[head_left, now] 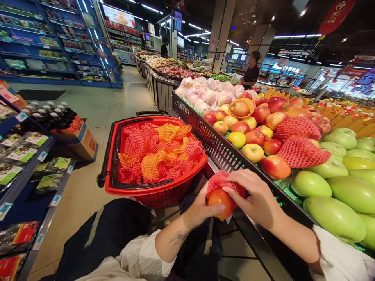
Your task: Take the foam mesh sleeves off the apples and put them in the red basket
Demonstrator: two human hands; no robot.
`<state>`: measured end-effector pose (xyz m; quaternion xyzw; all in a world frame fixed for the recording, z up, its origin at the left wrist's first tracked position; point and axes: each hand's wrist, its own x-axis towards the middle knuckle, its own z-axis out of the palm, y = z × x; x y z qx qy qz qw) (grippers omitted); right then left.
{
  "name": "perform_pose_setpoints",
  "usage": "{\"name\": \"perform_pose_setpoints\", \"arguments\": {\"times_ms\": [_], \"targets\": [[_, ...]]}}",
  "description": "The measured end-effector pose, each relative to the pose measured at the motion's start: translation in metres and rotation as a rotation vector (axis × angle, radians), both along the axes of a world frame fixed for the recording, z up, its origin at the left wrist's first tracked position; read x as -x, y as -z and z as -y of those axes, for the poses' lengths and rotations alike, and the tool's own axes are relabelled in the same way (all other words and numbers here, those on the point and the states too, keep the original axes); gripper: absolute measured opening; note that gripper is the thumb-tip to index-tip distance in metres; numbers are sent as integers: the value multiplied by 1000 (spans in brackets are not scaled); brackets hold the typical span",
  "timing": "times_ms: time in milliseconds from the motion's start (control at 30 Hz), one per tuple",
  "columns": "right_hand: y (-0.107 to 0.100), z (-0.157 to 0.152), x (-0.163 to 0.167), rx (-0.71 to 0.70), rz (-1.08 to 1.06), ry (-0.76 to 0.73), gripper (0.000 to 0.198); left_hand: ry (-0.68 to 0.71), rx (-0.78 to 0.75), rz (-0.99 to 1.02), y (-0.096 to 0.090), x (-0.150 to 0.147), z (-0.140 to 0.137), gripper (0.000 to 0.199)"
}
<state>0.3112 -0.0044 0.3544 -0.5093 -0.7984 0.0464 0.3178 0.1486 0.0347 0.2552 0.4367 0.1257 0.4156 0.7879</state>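
While my left hand [202, 205] is closed around a red-orange apple [222, 202], with my thumb on its skin, my right hand [258, 197] has its fingers bent over the pink foam net [217, 180]. The net covers the top of the apple, and the lower part is bare. The apple is in front of me, near the red shopping basket [109, 183] and just beside the black fruit stand [202, 141]. Lots of pink and orange foam nets [150, 168] fill the basket. On the stand, loose apples [253, 153] sit in a pile, next to big green fruit [334, 222]. Two of the fruits there wear pink nets [303, 152].
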Motion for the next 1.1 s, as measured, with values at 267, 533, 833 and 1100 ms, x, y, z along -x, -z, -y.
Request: {"name": "perform_pose_setpoints", "arguments": {"times_ms": [267,533,833,1100], "targets": [[7,-3,4,510,-602,206,33,-168,128,94,11,-10,1,63],[5,-7,4,426,-721,199,37,-192,209,140,7,-1,0,59],[11,-3,7,404,-895,280,42,-224,-82,179,11,2,9,73],[2,-7,7,750,-1006,142,20,-168,-27,231,-2,5,16,77]]}}
